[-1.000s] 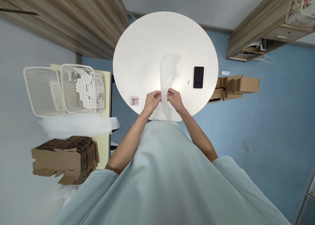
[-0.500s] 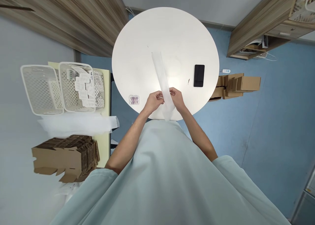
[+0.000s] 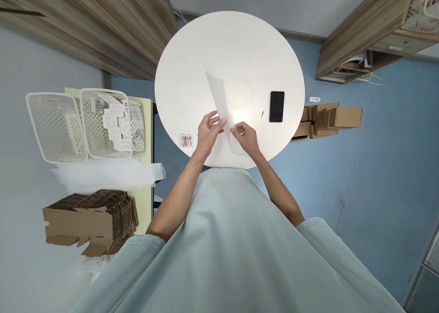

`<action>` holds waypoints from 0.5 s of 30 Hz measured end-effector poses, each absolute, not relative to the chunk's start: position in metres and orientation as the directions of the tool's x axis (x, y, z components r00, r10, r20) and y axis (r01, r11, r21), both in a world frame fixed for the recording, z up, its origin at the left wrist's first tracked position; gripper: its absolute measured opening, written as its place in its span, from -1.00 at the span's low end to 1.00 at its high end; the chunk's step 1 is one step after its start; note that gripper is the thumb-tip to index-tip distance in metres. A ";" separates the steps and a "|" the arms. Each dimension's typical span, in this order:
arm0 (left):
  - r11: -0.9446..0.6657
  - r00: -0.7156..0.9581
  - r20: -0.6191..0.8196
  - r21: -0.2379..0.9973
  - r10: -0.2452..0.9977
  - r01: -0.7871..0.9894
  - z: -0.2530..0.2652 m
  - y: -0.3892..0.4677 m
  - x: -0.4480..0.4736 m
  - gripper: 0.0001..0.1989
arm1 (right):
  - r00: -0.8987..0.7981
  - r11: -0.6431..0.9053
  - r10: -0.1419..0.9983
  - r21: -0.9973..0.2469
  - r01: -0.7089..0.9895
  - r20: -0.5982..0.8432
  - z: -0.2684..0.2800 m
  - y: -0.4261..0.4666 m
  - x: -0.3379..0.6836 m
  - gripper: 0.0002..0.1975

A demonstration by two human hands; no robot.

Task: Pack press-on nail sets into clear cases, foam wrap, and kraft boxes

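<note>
A long, thin strip of whitish translucent wrapping sheet (image 3: 221, 96) is held over the near part of the round white table (image 3: 254, 43). My left hand (image 3: 208, 132) pinches its left edge between thumb and fingers. On the other side, my right hand (image 3: 246, 135) grips the right edge with the fingers curled in. The strip's far end points away from me and its near end curves below my hands. To the left of my left hand lies a small clear case with purple pieces inside (image 3: 186, 140).
A black phone (image 3: 276, 106) lies at the table's right. On the left side table are white baskets (image 3: 85, 121) with paper packets, a stack of white sheets (image 3: 109, 175) and folded cardboard boxes (image 3: 82, 224). Brown boxes (image 3: 346, 117) sit on the floor at right.
My left hand has moved up and left along the strip, its fingers more spread. My right hand has shifted slightly, and the strip's near end has lifted and curled to the right.
</note>
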State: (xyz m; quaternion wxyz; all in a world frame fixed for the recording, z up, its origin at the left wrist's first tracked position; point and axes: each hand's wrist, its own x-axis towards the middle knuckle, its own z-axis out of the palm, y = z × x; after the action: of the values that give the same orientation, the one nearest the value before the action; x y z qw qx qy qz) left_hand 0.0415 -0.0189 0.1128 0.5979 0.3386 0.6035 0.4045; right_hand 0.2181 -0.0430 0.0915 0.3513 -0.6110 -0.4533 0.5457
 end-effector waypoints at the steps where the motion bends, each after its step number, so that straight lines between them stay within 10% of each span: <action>1: 0.423 -0.057 -0.427 0.904 0.902 -0.064 0.113 -0.018 0.041 -0.33 | -0.012 -0.340 0.937 -0.922 0.186 -0.348 0.091 -0.043 0.219 -0.67; 15: 0.437 0.156 -0.438 0.899 0.886 0.040 0.139 -0.019 0.045 -0.58 | 0.106 -0.302 0.952 -0.935 0.184 -0.287 0.129 -0.031 0.223 -0.65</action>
State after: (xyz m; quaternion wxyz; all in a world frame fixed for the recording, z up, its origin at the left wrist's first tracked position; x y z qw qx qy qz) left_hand 0.0454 -0.0192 0.1393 0.6376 0.4141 0.5585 0.3317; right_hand 0.2231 -0.0308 0.1288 0.3863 -0.6356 -0.4469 0.4971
